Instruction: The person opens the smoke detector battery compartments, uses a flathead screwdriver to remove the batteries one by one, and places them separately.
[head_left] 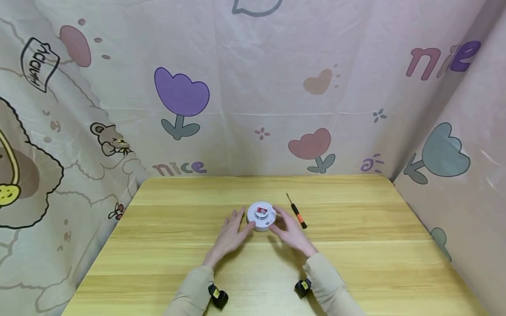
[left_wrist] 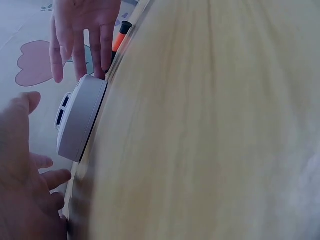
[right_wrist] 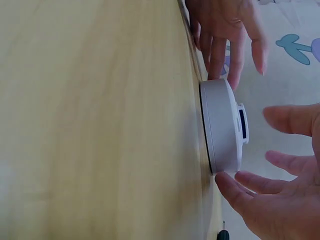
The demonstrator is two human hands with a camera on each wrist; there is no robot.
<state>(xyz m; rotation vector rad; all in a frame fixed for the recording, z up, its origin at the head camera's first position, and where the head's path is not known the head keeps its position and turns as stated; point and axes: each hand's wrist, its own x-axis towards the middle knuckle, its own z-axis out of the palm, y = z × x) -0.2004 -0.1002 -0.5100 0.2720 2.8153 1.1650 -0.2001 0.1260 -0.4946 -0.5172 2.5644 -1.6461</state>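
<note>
A round white smoke detector [head_left: 261,226] with a red label on its raised centre lies flat on the wooden table. To its left is my left hand [head_left: 230,236], fingers spread and thumb by the near edge. My right hand [head_left: 291,232] curves loosely about the right side. In the right wrist view, fingertips of the right hand [right_wrist: 280,190] touch or nearly touch the wall of the detector [right_wrist: 220,127], while the thumb stands apart from it. The left wrist view has a gap between the left hand [left_wrist: 30,175] and the detector [left_wrist: 85,115]. Neither hand grips it.
A small screwdriver [head_left: 298,214] with a black and orange handle lies right of the detector, tip pointing away. Black wrist cameras [head_left: 218,297] sit at both sleeves. Behind the table [head_left: 178,197] hangs a printed cloth [head_left: 245,79], which also covers both sides.
</note>
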